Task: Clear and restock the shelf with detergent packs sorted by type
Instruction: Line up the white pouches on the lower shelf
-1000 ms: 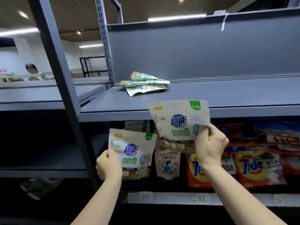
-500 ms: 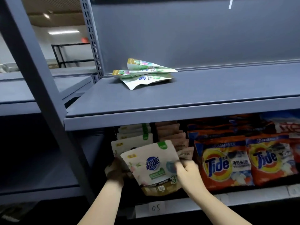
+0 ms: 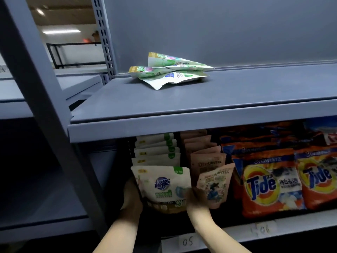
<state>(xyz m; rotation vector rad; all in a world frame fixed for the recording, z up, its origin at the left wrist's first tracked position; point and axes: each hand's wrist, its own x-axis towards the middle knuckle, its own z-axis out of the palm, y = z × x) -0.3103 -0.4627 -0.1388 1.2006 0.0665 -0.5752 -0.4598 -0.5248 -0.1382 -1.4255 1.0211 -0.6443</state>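
Observation:
A white-and-green detergent pouch (image 3: pixel 163 187) stands at the front of a row of like pouches (image 3: pixel 156 154) on the lower shelf. My left hand (image 3: pixel 132 196) holds its left edge. My right hand (image 3: pixel 196 198) grips its lower right corner. Right beside it runs a row of pink pouches (image 3: pixel 213 185), then orange Tide bags (image 3: pixel 268 183). Three white-and-green pouches (image 3: pixel 171 72) lie flat in a loose pile on the upper shelf (image 3: pixel 200 108).
A grey upright post (image 3: pixel 54 114) slants across the left. The lower shelf's front lip carries labels 05 (image 3: pixel 187 241) and 06 (image 3: pixel 264 229). More grey shelves extend to the left. A black rack (image 3: pixel 73 53) stands far behind.
Both hands came down from in front of the upper shelf to the lower shelf. The two pouches they held are now in the white-and-green row, the front one upright between my hands.

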